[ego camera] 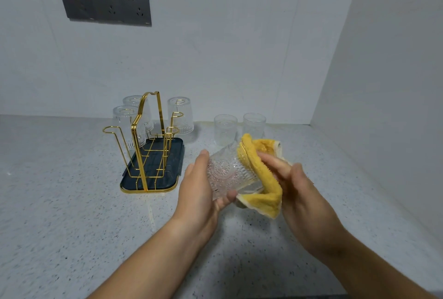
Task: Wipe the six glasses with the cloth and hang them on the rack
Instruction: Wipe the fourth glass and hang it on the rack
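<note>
Speckled grey countertop [60,202] below; left hand [199,188] curls round the embossed clear glass tumbler [230,171], tilted so the right hand [299,193], pinching the yellow terry cloth [263,178], can rub its end; gold wire rack [146,145] beyond left hand

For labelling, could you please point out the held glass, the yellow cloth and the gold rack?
held glass [225,171]: head view, patterned side wall.
yellow cloth [263,186]: head view, fold draped over the glass's mouth.
gold rack [176,155]: head view, dark tray at its base.
</note>
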A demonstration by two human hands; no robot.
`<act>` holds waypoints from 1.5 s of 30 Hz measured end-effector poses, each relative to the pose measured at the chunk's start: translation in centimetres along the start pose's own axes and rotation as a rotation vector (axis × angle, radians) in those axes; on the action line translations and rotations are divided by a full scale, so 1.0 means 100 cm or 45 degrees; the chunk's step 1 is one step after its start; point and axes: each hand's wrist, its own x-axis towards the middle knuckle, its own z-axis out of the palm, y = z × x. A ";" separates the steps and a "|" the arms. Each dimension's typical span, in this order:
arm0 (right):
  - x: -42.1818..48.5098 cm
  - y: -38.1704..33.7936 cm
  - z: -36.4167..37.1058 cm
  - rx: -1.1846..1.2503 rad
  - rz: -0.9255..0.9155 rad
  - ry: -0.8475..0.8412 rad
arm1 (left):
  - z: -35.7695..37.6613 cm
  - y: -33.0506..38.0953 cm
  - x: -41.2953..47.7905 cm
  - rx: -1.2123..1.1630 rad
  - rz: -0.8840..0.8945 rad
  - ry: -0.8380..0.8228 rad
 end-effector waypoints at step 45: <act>0.008 -0.012 0.013 -0.538 -0.163 0.141 | 0.006 0.014 0.016 0.223 -0.194 -0.264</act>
